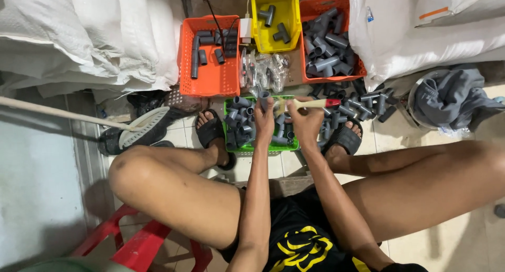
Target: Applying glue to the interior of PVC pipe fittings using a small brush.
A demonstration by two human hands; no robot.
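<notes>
Brushing pipe fitting [264,96] above left hand [264,122]

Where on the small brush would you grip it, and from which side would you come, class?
Grip the pale wooden handle near its middle, coming from below, on the person's side. The brush lies roughly level above the green basket, its red end pointing right; the right hand already holds it there, while the left hand holds a grey pipe fitting.

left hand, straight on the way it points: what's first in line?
Likely the clear plastic bags just beyond the left hand and its grey pipe piece; behind them the yellow crate. Depth unclear.
</notes>
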